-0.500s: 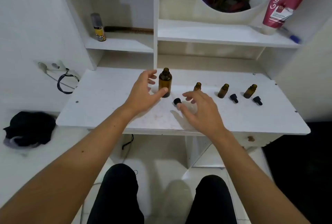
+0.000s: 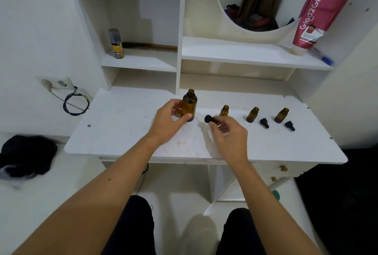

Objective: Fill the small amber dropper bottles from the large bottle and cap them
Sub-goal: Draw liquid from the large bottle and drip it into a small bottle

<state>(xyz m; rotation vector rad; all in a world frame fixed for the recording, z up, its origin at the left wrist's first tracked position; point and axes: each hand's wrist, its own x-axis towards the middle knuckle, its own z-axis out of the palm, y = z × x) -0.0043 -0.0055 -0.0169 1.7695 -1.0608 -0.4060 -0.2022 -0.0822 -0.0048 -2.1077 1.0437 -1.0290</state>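
left hand (image 2: 170,120): curled round large amber bottle (image 2: 189,105), thumb across its lower front
large amber bottle: upright, uncapped, on white desk (image 2: 122,132), at 9 o'clock of the small bottles
right hand (image 2: 229,132): pinching black dropper cap (image 2: 210,119) at fingertips, cap just off the desk
first small amber bottle (image 2: 224,110): open, at 12 o'clock of right hand
second small amber bottle (image 2: 252,114): open, cap (image 2: 264,122) lying at its 4 o'clock
third small amber bottle (image 2: 281,115): open, cap (image 2: 289,125) lying at its 4 o'clock
shelf: yellow spray can (image 2: 116,44), pink tube (image 2: 321,9) at 1 o'clock
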